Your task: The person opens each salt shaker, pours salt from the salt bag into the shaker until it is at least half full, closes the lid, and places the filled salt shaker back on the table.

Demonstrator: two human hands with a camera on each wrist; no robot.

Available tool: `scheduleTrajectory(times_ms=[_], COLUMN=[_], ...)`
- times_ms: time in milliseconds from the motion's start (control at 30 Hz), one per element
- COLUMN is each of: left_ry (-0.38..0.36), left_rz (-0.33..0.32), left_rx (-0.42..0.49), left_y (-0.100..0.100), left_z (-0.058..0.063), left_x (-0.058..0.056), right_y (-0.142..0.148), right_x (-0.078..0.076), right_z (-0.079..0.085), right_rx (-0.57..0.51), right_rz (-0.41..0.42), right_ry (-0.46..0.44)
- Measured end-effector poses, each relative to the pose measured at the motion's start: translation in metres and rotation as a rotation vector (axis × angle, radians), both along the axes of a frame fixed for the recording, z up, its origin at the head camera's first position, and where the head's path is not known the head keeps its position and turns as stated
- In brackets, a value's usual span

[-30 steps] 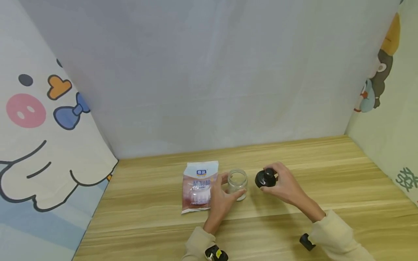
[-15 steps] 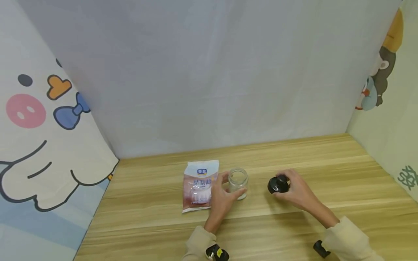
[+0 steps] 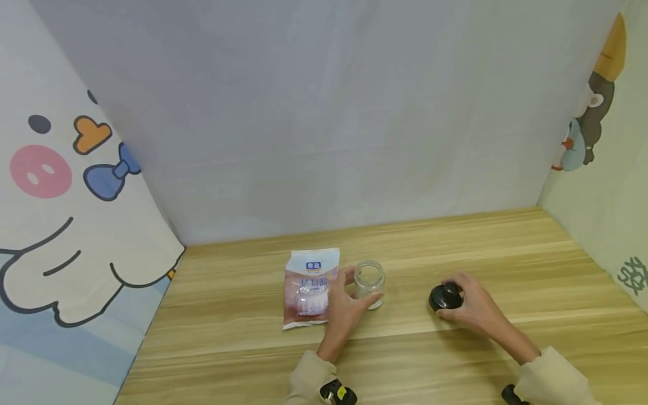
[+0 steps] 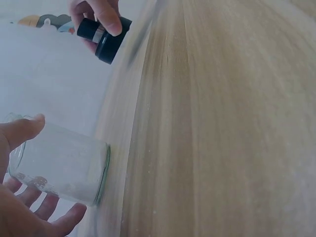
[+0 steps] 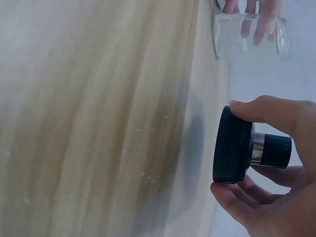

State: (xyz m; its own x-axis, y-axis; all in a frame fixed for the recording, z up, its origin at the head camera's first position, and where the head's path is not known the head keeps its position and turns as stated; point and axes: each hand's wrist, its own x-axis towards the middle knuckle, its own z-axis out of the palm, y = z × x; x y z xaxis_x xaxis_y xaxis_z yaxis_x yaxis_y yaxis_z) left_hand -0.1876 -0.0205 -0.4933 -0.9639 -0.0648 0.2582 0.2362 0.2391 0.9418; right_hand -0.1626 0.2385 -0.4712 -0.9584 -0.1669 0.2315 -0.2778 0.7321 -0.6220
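Observation:
A clear glass jar (image 3: 374,292) stands upright on the wooden table with its mouth uncovered; whitish contents show low inside. My left hand (image 3: 346,304) holds the jar from its left side, the thumb in front and the fingers curving round behind. Off to the right, my right hand (image 3: 473,304) grips a black jar lid (image 3: 442,301) by its rim between thumb and fingers. On the lid's top is a black knob with a silver band, seen in the right wrist view (image 5: 256,148). A gap and a shadow separate the lid from the tabletop.
A red and white salt bag (image 3: 310,289) lies flat on the table (image 3: 228,337), just left of the left hand. A grey cloth wall (image 3: 329,140) rises behind the table. Printed cartoon panels (image 3: 86,225) flank it. White specks dot the wood in the right wrist view.
My right hand has carried the lid rightward and toward the front, away from the jar. The left hand and the jar have stayed in place.

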Motion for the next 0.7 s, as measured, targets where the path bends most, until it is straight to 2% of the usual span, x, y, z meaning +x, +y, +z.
scheduleTrajectory(times_ms=[700], left_ry=[0.036], left_rz=[0.012], left_rx=[-0.015], left_y=[0.001], left_z=[-0.001], left_x=[0.001], right_y=[0.013], right_x=[0.009], right_z=[-0.011], right_rx=[0.035], right_rz=[-0.021], right_ry=[-0.018])
